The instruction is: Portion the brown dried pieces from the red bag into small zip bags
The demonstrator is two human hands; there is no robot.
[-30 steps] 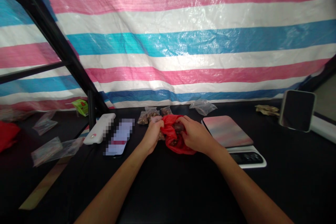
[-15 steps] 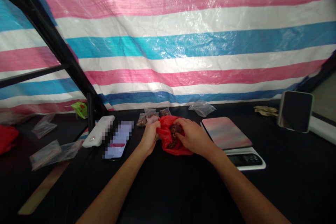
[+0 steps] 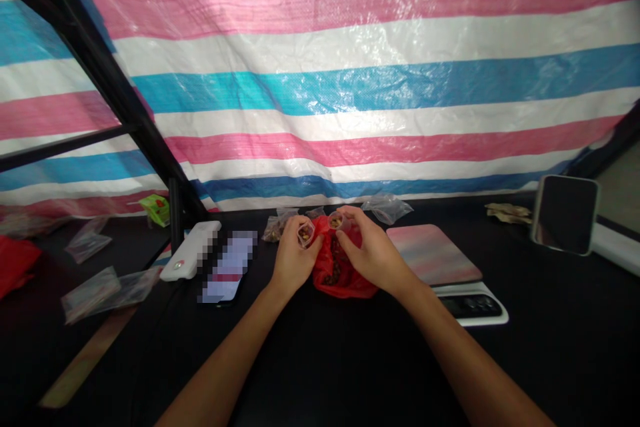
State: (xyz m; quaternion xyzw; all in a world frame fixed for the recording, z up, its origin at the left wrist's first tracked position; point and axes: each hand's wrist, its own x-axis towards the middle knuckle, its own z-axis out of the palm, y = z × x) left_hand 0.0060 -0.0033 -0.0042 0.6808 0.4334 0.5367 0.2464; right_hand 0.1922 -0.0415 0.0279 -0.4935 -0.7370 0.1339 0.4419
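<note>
plastic cup (image 3: 330,223) in right hand (image 3: 371,248) points its open mouth toward the camera.

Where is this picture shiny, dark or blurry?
Head view: glare speckles the striped sheet; the black table lies dark, showing little detail; the brown contents of the red bag blur together; coarse blocks mask much of the phone.

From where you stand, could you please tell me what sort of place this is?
Probably a makeshift workspace: striped plastic sheeting hangs behind a black table bearing a clear plastic bag and a flat scale.
</note>
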